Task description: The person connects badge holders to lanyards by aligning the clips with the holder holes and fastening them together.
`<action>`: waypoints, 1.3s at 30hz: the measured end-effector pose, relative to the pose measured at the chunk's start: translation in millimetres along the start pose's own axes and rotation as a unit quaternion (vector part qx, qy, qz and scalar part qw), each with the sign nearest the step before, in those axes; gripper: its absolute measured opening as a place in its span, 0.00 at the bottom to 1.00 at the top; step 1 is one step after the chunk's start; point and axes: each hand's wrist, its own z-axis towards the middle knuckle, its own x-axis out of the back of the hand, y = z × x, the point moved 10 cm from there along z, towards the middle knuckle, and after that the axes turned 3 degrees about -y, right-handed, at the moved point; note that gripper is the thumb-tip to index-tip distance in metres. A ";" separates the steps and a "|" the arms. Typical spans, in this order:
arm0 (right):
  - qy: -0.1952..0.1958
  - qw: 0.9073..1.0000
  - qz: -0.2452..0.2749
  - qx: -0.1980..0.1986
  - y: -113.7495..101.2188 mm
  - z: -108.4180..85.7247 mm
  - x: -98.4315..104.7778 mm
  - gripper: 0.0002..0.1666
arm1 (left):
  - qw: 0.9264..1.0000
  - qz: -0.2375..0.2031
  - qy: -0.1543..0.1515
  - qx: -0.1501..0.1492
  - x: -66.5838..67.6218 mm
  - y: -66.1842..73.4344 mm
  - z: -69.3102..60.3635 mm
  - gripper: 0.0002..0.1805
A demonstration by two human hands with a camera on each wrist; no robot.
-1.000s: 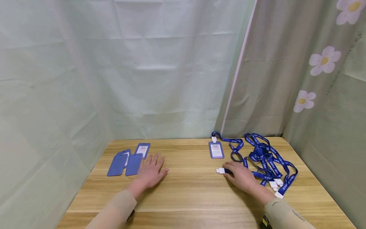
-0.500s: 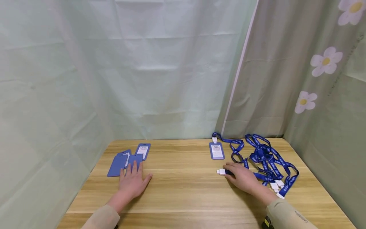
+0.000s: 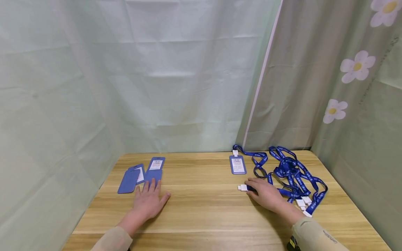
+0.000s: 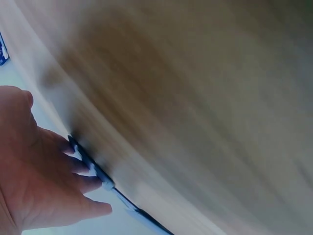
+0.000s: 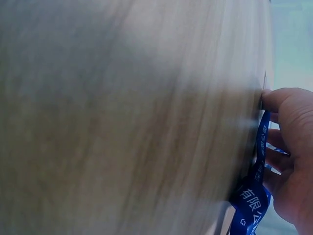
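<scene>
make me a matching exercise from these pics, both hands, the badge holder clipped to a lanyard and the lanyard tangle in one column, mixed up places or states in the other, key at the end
Things
1. left hand
2. right hand
3. badge holder clipped to a lanyard
4. tangle of blue lanyards

Places and states
a. printed face up, farther back than the right hand
b. heaped on the right part of the table
c. grips a blue strap beside its white clip
d. fingers spread at a plain-faced blue holder

Pairs: 1-d, 2-c, 3-a, 4-b
</scene>
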 end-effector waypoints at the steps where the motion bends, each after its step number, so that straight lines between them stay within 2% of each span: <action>1: -0.002 1.000 0.002 -0.002 0.2 0.1 -0.1 0.27 | 1.000 -0.001 -0.001 -0.004 -0.8 1.8 0.4 0.45; 8: -0.009 1.000 0.001 -0.005 0.4 0.5 -1.7 0.28 | 0.999 -0.007 -0.015 -0.028 -4.4 14.6 4.6 0.44; 15: -0.009 1.000 -0.002 -0.002 -0.7 0.8 -1.0 0.27 | 0.998 -0.013 -0.012 -0.056 -2.9 31.7 9.7 0.42; 18: -0.009 1.000 -0.003 -0.001 -1.7 0.8 -1.0 0.27 | 0.997 -0.016 -0.021 -0.068 -3.9 38.3 11.9 0.42; 27: -0.006 1.000 -0.003 -0.001 -4.1 0.0 1.0 0.27 | 0.993 -0.026 -0.021 -0.111 -4.7 57.2 19.2 0.39; 31: -0.005 1.000 -0.004 0.001 -4.7 -0.1 1.2 0.27 | 0.990 -0.026 -0.036 -0.135 -7.7 71.1 23.4 0.37; 39: -0.005 1.000 -0.003 0.010 -6.7 0.1 0.6 0.27 | 0.978 -0.034 -0.064 -0.197 -12.0 110.7 25.1 0.37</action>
